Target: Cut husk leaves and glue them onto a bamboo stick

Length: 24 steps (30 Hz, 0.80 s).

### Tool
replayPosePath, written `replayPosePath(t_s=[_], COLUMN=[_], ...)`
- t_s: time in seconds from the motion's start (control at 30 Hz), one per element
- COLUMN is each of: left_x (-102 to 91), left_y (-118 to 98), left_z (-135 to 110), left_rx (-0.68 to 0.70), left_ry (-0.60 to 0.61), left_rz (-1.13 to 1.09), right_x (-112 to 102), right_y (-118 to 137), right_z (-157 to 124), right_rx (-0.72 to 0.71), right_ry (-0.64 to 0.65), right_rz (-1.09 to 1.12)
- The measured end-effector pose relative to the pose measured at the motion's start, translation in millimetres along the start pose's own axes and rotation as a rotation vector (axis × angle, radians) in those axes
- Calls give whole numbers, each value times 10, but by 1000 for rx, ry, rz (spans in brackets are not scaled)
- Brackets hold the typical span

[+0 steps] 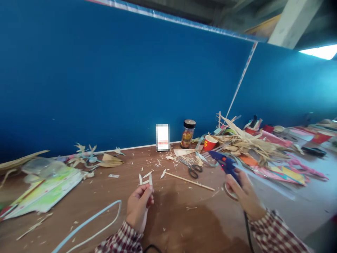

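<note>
My left hand (pixel 139 203) is closed in a pinch on a small pale corn husk piece (pixel 145 179), whose narrow strips stick up past the fingertips. In my right hand (pixel 246 193) is a blue hot glue gun (pixel 226 165), gripped by its handle, nozzle tilted up to the left and a cord (pixel 247 228) hanging below. The nozzle is well apart from the husk piece. Between the hands lie a thin wooden stick (pixel 189 181) with a pale husk tip at its left end and scissors (pixel 195 170) with dark handles.
Husk scraps litter the brown table (pixel 179 218). A black-lidded jar (pixel 187 135), a red paper cup (pixel 210 143) and heaped dried husks (pixel 244 144) stand toward the back. A painted sheet (pixel 55 189) and light-blue looped strip (pixel 86 221) lie left. A blue partition (pixel 118 77) rises behind.
</note>
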<state>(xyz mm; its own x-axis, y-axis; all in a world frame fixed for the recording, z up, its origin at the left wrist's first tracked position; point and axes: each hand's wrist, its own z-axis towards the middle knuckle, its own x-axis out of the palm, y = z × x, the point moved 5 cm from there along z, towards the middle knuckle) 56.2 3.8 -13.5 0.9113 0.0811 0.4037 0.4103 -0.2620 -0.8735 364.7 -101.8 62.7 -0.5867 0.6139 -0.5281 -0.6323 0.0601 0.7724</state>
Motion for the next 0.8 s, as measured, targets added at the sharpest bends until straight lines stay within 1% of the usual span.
replayPosePath(t_s=[0.07,0.13,0.17,0.2,0.23,0.3,0.37,0.43,0.5,0.53,0.57,0.63,0.67,0.73,0.8], left_x=[-13,-34,-46,-57,-68,-82,-84,-71,-53,-45,-40,-35,-35,-37,-45], left_y=[-35,-77,-97,-111,-120,-121,-114,-102,-88,-79,-69,-51,-43,-28,-11], left_z=[20,44,56,66,76,88,91,92,96,100,105,117,123,131,139], left_rx=[-16,-7,3,11,13,8,6,6,5,1,-5,-17,-21,-25,-27], left_ry=[9,27,36,43,47,44,38,44,59,67,73,84,89,100,100], left_rz=[-26,-52,-63,-72,-79,-83,-79,-72,-66,-61,-57,-47,-41,-25,-4], right_x=[393,790,984,1153,1321,1571,1769,1915,1988,1991,1978,1929,1908,1903,1937], right_y=[307,588,704,802,873,889,846,765,688,667,662,667,662,628,562], right_z=[-108,-209,-245,-263,-271,-231,-186,-177,-204,-218,-228,-238,-236,-218,-182], right_rx=[40,87,102,91,85,137,195,281,330,310,259,143,107,98,157], right_ry=[159,287,346,377,425,385,387,439,488,495,492,461,440,419,412], right_rz=[381,609,689,762,790,767,754,764,776,785,797,820,828,832,859])
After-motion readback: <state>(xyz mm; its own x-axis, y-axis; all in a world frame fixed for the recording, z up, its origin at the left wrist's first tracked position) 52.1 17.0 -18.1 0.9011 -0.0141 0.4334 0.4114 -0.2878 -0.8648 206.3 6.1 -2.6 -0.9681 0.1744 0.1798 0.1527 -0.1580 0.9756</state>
